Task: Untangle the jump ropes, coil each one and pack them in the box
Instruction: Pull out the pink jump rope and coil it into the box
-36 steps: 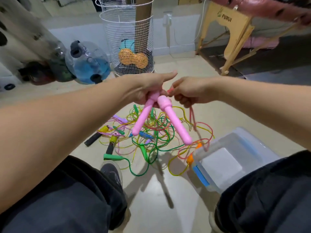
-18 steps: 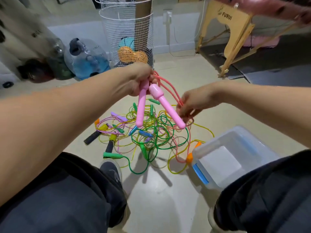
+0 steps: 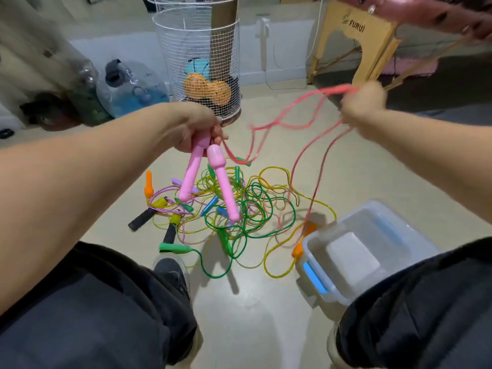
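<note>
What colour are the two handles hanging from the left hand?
Pink; the two handles hanging from the left hand show best in the head view.

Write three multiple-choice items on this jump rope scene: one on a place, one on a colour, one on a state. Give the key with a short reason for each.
1. Where is the clear plastic box?
A. on the floor by the person's right leg
B. inside the wire basket
C. on the wooden stool

2. What colour are the two handles hanging from the left hand?
A. green
B. pink
C. black

3. What is the state of the box?
A. shut with a lid
B. full of coiled ropes
C. open, with no rope in it

Key:
1 A: it sits on the floor, right of the tangled pile of ropes, next to the right leg.
2 B: both handles below the left hand are pink.
3 C: no lid covers it and its bare bottom shows, while the right hand holds the red cord up.
</note>
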